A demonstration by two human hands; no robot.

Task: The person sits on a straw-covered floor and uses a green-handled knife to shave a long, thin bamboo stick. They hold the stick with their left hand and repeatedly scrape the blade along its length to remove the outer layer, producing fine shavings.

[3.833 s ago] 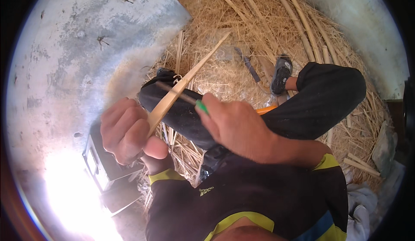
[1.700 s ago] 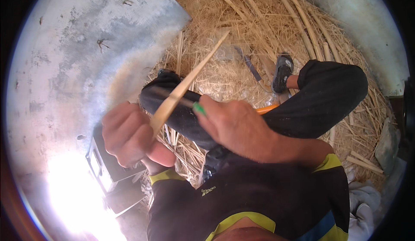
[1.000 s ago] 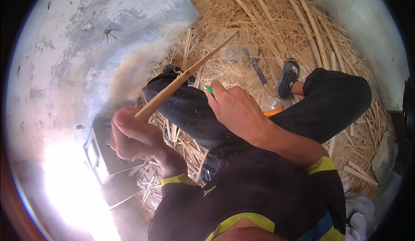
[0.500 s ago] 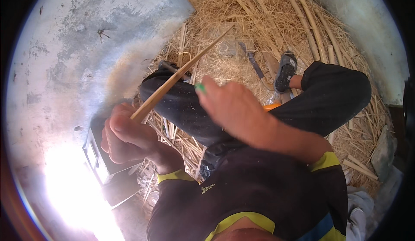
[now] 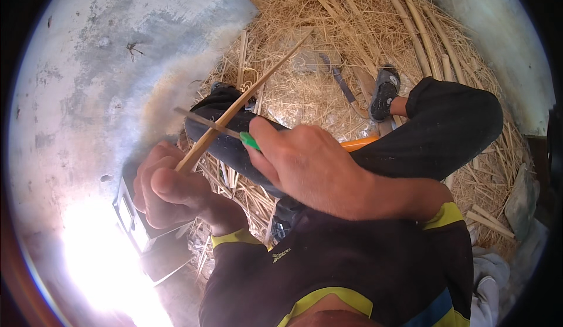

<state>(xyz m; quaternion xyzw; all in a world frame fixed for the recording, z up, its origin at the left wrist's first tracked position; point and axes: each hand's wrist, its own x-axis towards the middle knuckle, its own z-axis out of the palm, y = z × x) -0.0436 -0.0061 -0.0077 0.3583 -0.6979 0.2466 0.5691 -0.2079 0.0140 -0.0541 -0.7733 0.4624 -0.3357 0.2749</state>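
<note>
My left hand [image 5: 173,186] is closed around the thick lower end of a tapered wooden stick [image 5: 234,109], which slants up and to the right to a thin point. In my right hand [image 5: 314,163] is a tool with a green handle [image 5: 250,141] and a narrow grey blade [image 5: 196,117]. Whether it is a knife or a file I cannot tell. The blade crosses the stick a little above my left hand and appears to touch it. An orange rod-like piece [image 5: 359,144] shows behind my right wrist; its ends are hidden.
Straw and shavings [image 5: 287,10] cover the ground. A sickle-like tool [image 5: 342,86] lies beyond my knees, near my sandalled foot [image 5: 385,92]. Long poles [image 5: 431,39] curve along the right side. A pale wall [image 5: 105,80] stands close on the left, above a dark box-shaped object [image 5: 135,215].
My right hand has drawn back slightly down and left, and the blade now lies lower across the stick. The stick has shifted slightly left, still in my left hand.
</note>
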